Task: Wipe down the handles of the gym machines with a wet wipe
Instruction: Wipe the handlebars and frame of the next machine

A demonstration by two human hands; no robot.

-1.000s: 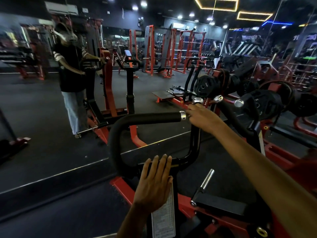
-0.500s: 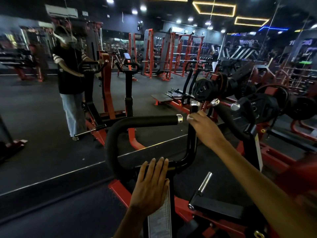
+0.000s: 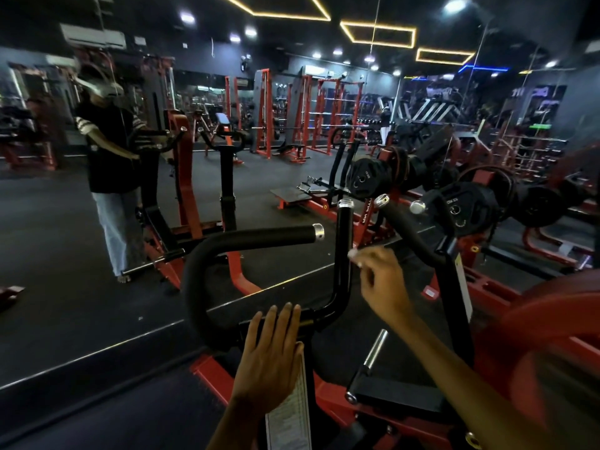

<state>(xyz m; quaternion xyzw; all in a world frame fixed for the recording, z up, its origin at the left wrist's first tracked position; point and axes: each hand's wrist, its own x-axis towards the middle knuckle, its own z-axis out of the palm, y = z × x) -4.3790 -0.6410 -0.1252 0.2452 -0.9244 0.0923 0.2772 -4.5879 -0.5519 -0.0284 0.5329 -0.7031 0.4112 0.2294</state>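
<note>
A black foam handle (image 3: pixel 259 240) curves up from the left and ends in a chrome cap. Right of it stands an upright black handle (image 3: pixel 344 251), also chrome-capped. My right hand (image 3: pixel 383 284) is just right of that upright bar, fingers curled, pinching a small white bit that looks like the wet wipe (image 3: pixel 353 254); it is blurred. My left hand (image 3: pixel 271 358) rests flat with straight fingers on the black crossbar (image 3: pixel 319 315) below the handles. A third black handle (image 3: pixel 401 230) slants up further right.
A wall mirror (image 3: pixel 97 254) ahead reflects a person and the machine. Black weight plates (image 3: pixel 461 209) hang on the right. The machine has a red frame (image 3: pixel 211 375), a chrome peg (image 3: pixel 375 349) and a printed label (image 3: pixel 289 420) on its post.
My right hand has left the chrome end of the curved handle and dropped down and right, beside the upright handle. My left hand stays on the crossbar.
</note>
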